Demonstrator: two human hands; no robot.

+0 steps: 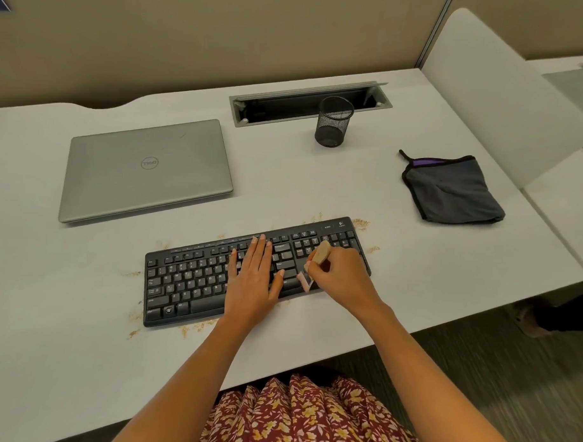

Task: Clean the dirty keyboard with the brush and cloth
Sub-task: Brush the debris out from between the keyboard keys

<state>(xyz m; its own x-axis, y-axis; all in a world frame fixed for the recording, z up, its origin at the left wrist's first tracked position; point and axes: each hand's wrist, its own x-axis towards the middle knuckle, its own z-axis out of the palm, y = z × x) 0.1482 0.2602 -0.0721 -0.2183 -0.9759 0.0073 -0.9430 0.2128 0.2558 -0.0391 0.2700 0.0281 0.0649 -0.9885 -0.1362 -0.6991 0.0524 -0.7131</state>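
- Left hand (252, 283) lies flat on the middle of the black keyboard (190, 284), fingers (260, 251) straight.
- Right hand (343, 277) has its fingers wrapped round the brush (319, 253), bristles on the right-side keys.
- Grey cloth (454, 192) lies apart, beyond the keyboard's right end.
- Closed laptop (146, 169) behind the keyboard reads "Dell".

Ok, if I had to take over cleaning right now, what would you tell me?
Left hand: flat on the keyboard, fingers straight.
Right hand: grips the brush, bristles on the right-hand keys.
Cloth: folded on the desk, off to the right, nobody touching it.
Done: nothing finished; crumbs lie around the keyboard.
Left: finish brushing, then wipe with the cloth.
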